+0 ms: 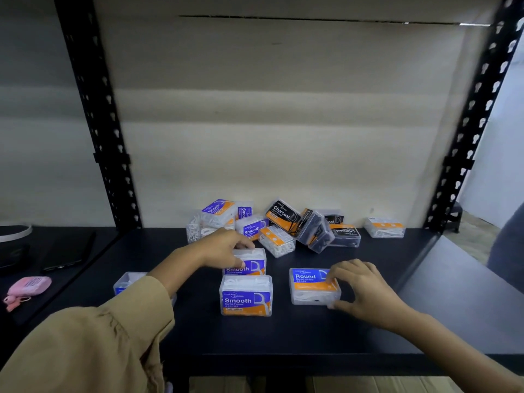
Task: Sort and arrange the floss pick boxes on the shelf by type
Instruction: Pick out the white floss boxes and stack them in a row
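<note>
My left hand (224, 246) grips a clear "Smooth" floss pick box (252, 262) from its left side, thumb on the front label. Directly in front of it stands a second "Smooth" box (246, 295) upright. My right hand (358, 285) holds a "Round" box (310, 285) lying on the dark shelf (283, 336), fingers curled over its right end. Another clear box (127, 282) is half hidden behind my left sleeve. A jumbled pile at the back mixes "Smooth" boxes (218, 212) and black "Charcoal" boxes (283, 218).
A lone clear box with an orange label (384, 227) sits at the back right. Black perforated uprights (105, 131) frame the shelf on both sides. A pink case (29, 285) and a dark phone (68, 251) lie on the surface to the left.
</note>
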The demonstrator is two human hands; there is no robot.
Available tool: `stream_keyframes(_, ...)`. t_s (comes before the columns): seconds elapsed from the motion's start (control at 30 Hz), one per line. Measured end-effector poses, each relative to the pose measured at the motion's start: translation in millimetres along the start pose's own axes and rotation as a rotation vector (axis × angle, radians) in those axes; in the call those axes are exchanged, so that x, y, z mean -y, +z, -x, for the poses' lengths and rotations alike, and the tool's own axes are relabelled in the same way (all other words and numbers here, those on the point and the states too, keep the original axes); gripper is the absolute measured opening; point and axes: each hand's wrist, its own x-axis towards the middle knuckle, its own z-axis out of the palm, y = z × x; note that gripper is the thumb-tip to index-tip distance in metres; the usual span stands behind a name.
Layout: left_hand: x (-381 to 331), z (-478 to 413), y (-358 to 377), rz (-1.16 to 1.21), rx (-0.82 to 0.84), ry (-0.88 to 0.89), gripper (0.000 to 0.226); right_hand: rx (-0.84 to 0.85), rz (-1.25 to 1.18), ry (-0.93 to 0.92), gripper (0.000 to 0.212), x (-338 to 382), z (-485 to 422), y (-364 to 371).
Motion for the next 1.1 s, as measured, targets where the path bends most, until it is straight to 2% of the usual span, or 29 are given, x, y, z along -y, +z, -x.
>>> stream_keyframes(0.17,7,2,-4,0.053,0.014,-0.021,0.058,0.011,-0.131,0.084,0.04,2,-10,-7)
stream_keyframes(0.33,18,4,-12,0.085,0.065,-0.032,0.041,0.318,-0.191,0.191,0.06,5,-26,-11)
stream_keyframes(0.4,19,4,-12,0.095,0.08,-0.032,0.037,0.381,-0.288,0.215,0.062,6,-29,-11)
stream_keyframes(0.53,17,6,-14,0.124,0.119,0.004,0.035,0.301,-0.299,0.218,0.072,3,-32,-13)
stream_keyframes(0.67,12,11,-16,0.191,0.2,0.052,0.034,0.205,-0.058,0.187,0.079,4,-35,-14)
stream_keyframes(0.77,11,12,-15,0.244,0.24,0.055,0.031,0.168,-0.059,0.166,0.068,6,-36,-16)
stream_keyframes(0.93,11,13,-15,0.291,0.26,0.037,0.029,0.144,-0.269,0.139,0.041,13,-37,-14)
stream_keyframes(1.1,7,8,-13,0.209,0.163,0.027,0.03,0.067,-0.322,0.171,0.035,20,-46,-10)
